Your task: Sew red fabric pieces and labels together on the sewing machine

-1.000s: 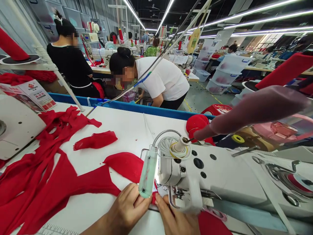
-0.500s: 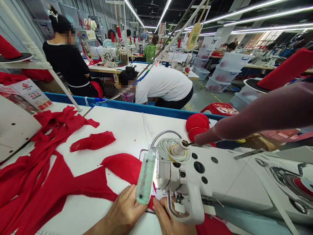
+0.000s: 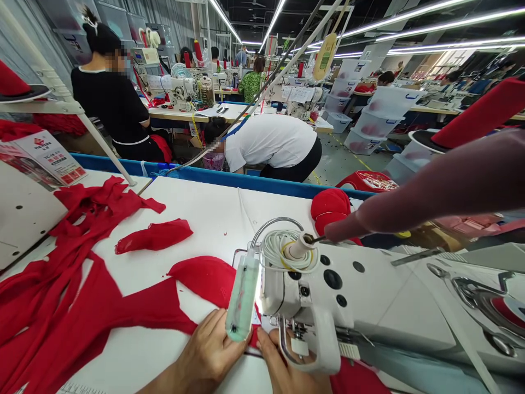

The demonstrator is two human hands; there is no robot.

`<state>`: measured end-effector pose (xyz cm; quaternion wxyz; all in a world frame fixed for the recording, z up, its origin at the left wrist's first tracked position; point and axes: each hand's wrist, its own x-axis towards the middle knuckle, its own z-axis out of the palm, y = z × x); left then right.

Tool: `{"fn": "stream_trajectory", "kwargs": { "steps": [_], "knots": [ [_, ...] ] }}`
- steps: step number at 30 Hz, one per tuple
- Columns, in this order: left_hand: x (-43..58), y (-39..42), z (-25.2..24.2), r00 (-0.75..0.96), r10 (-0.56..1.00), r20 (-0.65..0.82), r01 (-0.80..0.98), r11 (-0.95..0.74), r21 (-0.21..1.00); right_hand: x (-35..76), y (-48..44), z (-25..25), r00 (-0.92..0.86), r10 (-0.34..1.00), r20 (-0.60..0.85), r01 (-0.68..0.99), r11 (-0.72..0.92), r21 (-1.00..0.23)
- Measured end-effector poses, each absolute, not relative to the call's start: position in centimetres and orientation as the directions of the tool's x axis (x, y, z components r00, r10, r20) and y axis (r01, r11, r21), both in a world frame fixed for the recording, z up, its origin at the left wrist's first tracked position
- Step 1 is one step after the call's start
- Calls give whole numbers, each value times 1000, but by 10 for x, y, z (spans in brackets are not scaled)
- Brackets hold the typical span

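Note:
A white sewing machine (image 3: 303, 306) stands in front of me, a pale green lamp (image 3: 243, 298) hanging at its needle end. My left hand (image 3: 211, 347) lies left of the needle area, fingers closed together on a piece of red fabric (image 3: 213, 279); the lamp covers its fingertips. Close by on the right, my right hand (image 3: 283, 364) pinches the fabric's near edge, partly hidden behind the machine's white guard. A small white label-like patch (image 3: 255, 316) shows on the fabric beside the needle area. More red fabric (image 3: 355, 377) extends under the machine on the right.
Long red fabric pieces (image 3: 82, 306) are heaped on the left of the white table (image 3: 197, 208). A loose red scrap (image 3: 153, 236) lies behind them. Red rolled bundles (image 3: 330, 210) sit behind the machine. Beyond the blue table edge (image 3: 229, 179), a person in white (image 3: 270, 145) bends down.
My hands stay at the fabric by the needle area with almost no movement. The person in white has bent lower. The view has shifted slightly.

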<state>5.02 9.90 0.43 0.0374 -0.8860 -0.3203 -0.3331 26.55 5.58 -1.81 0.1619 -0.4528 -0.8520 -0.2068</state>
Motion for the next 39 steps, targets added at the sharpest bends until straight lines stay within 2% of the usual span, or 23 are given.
{"fn": "stream_trajectory", "kwargs": {
  "steps": [7,13,21,27,34,39],
  "knots": [
    [50,100,3,589,566,577,586,-791,177,260,61,-16,-500,724,475,849,519,103],
    [50,100,4,595,549,588,569,-804,175,259,56,-24,-470,712,522,864,492,108],
    [52,96,-26,522,567,637,610,-770,186,257,56,-28,-456,706,542,870,483,103],
    [52,94,-26,511,567,646,628,-760,171,259,54,-34,-417,720,555,881,471,50],
    [52,95,-30,501,582,640,610,-763,217,261,59,-27,-438,673,596,870,484,93],
    [52,98,-15,517,594,616,605,-763,228,258,60,-24,-454,678,578,869,482,116]
  ]
}}
